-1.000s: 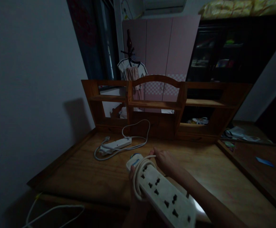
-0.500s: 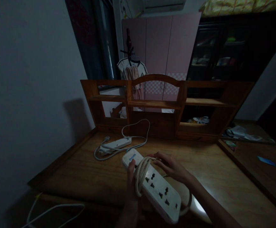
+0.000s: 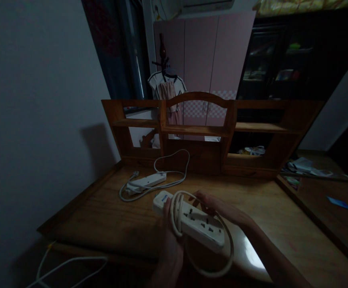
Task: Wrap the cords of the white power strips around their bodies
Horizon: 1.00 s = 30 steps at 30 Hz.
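My left hand grips a white power strip near its end with the blue lettering, its thumb lying on the top face. The strip slants down to the right, with its sockets facing up. Several turns of off-white cord are wrapped around it beside my left thumb. From these turns a slack loop of cord swings out past the strip's right end and below it. At the strip's far edge, my right hand has its fingers curled at the cord; the fingertips are partly hidden.
Behind on the wooden surface lies a second white power strip with a grey cord looped around it. A wooden shelf unit stands along the back. A white cable hangs at the lower left, and a wall rises on the left.
The held strip has turned flatter, its right end rising. My right hand has shifted slightly to the strip's far edge, and the cord now hangs in a wide loop in front of it.
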### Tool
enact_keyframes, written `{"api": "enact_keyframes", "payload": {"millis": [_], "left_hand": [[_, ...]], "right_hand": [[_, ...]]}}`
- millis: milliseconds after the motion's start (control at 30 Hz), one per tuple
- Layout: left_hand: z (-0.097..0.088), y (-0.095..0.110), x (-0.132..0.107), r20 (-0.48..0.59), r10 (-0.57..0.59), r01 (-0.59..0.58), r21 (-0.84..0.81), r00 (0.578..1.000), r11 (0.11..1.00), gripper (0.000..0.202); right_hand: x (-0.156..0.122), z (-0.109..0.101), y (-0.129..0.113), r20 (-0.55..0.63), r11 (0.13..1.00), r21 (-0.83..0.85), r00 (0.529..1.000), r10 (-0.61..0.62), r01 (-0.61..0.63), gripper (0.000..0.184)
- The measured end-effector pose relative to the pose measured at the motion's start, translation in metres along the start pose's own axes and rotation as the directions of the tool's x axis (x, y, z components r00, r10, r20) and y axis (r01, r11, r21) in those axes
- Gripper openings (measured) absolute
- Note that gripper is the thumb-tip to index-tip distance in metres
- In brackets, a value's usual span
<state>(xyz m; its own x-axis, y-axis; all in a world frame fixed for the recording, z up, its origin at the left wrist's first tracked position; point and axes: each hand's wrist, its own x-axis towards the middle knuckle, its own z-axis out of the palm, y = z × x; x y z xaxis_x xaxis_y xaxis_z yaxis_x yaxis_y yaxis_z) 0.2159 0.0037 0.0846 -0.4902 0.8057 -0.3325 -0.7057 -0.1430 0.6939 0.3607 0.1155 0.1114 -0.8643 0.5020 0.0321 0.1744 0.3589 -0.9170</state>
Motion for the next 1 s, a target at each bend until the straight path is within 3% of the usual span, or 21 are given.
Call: {"api": "enact_keyframes", "payload": {"millis": [33,100,167,200,367,500,600,700,867,1000], "left_hand": [[0.0,0.0,0.002,-0.003,-0.009,0.009,0.01,1.0,1.0,0.051],[-0.001,0.0,0.006,0.009,0.005,-0.006,0.033,1.0,0.999,0.051],[-0.002,0.002,0.011,0.028,0.053,-0.054,0.054,0.998,0.997,0.049],[-0.002,0.003,0.014,0.035,0.073,-0.075,0.054,0.997,0.996,0.049],[0.003,0.014,0.025,0.117,0.005,-0.011,0.054,0.993,0.998,0.052],[0.004,0.025,0.031,0.184,-0.018,0.005,0.068,0.983,0.998,0.043],[0.002,0.028,0.035,0.238,0.023,-0.043,0.079,0.971,0.996,0.038],[0.001,0.028,0.036,0.351,0.03,-0.037,0.013,0.936,0.999,0.037],[0.002,0.027,0.025,0.525,0.095,-0.017,-0.152,0.846,0.988,0.054],[-0.001,0.028,0.022,0.541,0.033,0.053,-0.142,0.84,0.988,0.067]], "right_hand": [[-0.002,-0.005,0.0,0.089,1.0,0.013,0.996,0.008,-0.009,0.051],[-0.006,-0.011,0.001,0.231,0.999,-0.032,0.972,0.038,-0.031,0.079],[-0.007,-0.009,0.002,0.234,0.987,-0.155,0.97,0.067,-0.031,0.108],[-0.007,-0.007,0.003,0.201,0.978,-0.206,0.977,0.068,-0.025,0.111],[-0.001,0.01,0.01,0.058,0.985,-0.169,0.998,-0.016,0.026,0.089],[-0.002,0.011,0.019,0.023,0.997,0.076,1.0,0.016,-0.018,0.072],[-0.005,0.012,0.03,0.044,0.948,0.31,0.997,0.068,-0.079,0.055],[-0.006,0.013,0.04,0.03,0.897,0.437,0.998,0.056,-0.064,0.053],[-0.004,0.012,0.048,-0.1,0.907,0.417,0.989,0.106,-0.055,0.051],[-0.006,0.011,0.046,-0.065,0.909,0.414,0.994,0.089,-0.054,0.05]]}}
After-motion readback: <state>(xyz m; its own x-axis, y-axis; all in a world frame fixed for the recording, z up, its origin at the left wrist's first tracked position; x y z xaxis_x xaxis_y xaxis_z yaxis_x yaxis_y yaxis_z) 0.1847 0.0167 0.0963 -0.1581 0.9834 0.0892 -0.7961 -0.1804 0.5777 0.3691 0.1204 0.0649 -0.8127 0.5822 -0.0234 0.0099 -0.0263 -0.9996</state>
